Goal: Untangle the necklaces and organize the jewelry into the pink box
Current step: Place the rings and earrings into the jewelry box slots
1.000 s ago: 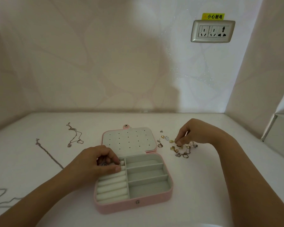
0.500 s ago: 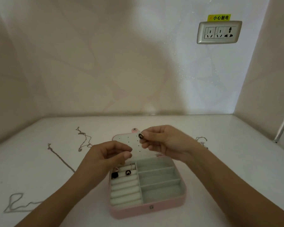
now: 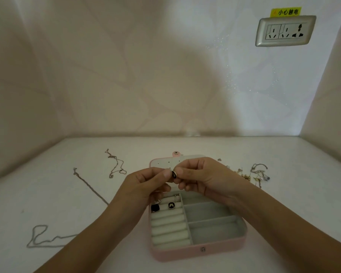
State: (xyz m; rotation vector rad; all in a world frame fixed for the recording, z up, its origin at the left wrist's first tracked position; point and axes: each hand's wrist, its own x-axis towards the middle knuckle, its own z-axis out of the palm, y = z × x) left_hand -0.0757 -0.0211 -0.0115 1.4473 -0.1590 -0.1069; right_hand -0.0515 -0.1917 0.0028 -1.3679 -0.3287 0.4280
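**Both hands on one small piece, above the open box**

- Left hand (image 3: pixel 144 186) and right hand (image 3: pixel 203 178) meet fingertip to fingertip over the lid (image 3: pixel 165 161) of the pink box (image 3: pixel 197 251). Both pinch a small round piece (image 3: pixel 174 174), black with a silver rim. Can't tell whether it is a stud or a ring.
- Box lies open on the table, near the person. Two black pieces (image 3: pixel 155 208) (image 3: pixel 171 205) and a silver ring (image 3: pixel 177 198) sit in the top rows of the padded rolls. The right-hand compartments hold nothing visible.
- Three necklaces still lie out on the left: (image 3: pixel 116 164), (image 3: pixel 89 186), (image 3: pixel 39 237). A loose pile of small jewelry (image 3: pixel 252 175) lies to the right of the box.

Risks, as I judge them:
- The piece is tiny and is held by the fingertips alone. A slip during the hand-over would likely drop it, into the box at best, otherwise onto the table where it could roll.
- A forearm sweeping back could drag the nearest chain or scatter the pile.

Against half a second back:
- Then the right hand alone held the piece. The left hovered lower, apart from it, thumb and finger nearly closed.
- Now the left has risen to join the grip.
- Box contents look unchanged.
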